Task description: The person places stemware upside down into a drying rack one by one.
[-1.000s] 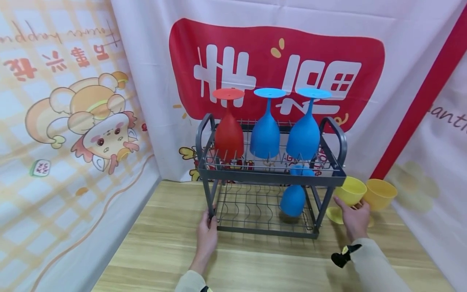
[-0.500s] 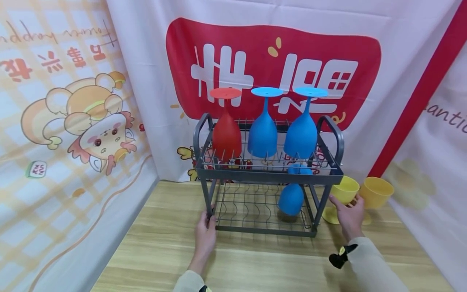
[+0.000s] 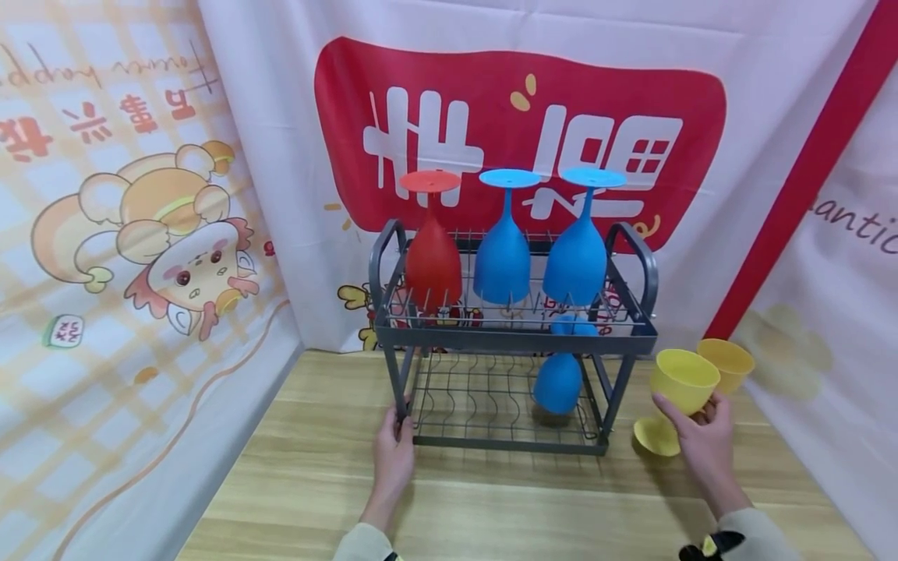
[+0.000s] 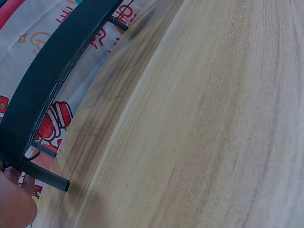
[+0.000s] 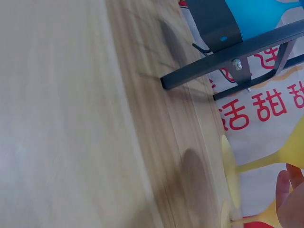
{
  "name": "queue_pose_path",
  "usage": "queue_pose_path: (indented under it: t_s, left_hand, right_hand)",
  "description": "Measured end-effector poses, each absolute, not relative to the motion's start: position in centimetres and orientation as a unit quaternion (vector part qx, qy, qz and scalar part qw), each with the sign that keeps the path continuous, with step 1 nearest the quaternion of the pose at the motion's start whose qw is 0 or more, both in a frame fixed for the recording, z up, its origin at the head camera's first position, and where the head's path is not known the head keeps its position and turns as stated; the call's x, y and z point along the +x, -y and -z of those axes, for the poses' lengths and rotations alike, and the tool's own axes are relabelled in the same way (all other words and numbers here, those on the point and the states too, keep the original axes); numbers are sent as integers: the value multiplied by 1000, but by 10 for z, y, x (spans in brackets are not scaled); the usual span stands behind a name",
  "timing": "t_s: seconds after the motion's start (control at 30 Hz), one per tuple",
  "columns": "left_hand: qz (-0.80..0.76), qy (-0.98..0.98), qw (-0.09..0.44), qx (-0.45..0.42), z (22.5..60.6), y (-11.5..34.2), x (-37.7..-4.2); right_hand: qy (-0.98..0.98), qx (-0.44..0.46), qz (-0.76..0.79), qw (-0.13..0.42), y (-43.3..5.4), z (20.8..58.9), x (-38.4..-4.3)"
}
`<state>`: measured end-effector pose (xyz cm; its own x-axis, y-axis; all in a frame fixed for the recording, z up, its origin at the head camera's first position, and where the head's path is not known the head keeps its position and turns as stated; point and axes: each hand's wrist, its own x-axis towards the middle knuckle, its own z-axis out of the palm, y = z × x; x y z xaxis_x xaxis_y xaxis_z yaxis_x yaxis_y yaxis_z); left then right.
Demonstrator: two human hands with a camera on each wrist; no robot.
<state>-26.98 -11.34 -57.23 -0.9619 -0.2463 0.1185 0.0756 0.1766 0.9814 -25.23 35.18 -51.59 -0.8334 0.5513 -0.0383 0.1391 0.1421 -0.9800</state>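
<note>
In the head view, my left hand [image 3: 394,460] grips the front left post of a dark grey two-tier dish rack [image 3: 515,336]. The left wrist view shows its fingers at the rack's foot [image 4: 45,175]. To the right of the rack, my right hand [image 3: 708,448] holds a yellow goblet [image 3: 684,382] by the bowl, slightly tilted, base downward. A deeper yellow goblet [image 3: 730,365] stands just behind it, partly hidden. Upside down on the top tier are a red goblet [image 3: 433,265] and two blue goblets [image 3: 502,265]. Another blue goblet [image 3: 559,382] sits upside down on the lower tier.
The rack stands on a wood-grain table [image 3: 505,514]. Printed cloth hangs behind it, with a red panel [image 3: 519,140], and more cloth [image 3: 161,234] closes off the left side. The rack's right foot [image 5: 190,73] lies close to the held goblet.
My right hand has drawn the yellow goblet toward me and to the right, away from the rack, so it now overlaps the deeper yellow one. My left hand keeps its grip on the rack.
</note>
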Motion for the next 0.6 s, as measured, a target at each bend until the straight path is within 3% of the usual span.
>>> queue_pose_path:
  t_s: [0.27,0.6]
  left_hand:
    - [640,757,122,51,575,113,-269]
    - [633,762,127,52,572,115,-268]
  right_hand:
    - [770,-182,-579,197,-355,513,-221]
    - [816,-78,-511,258,-323,493,-194]
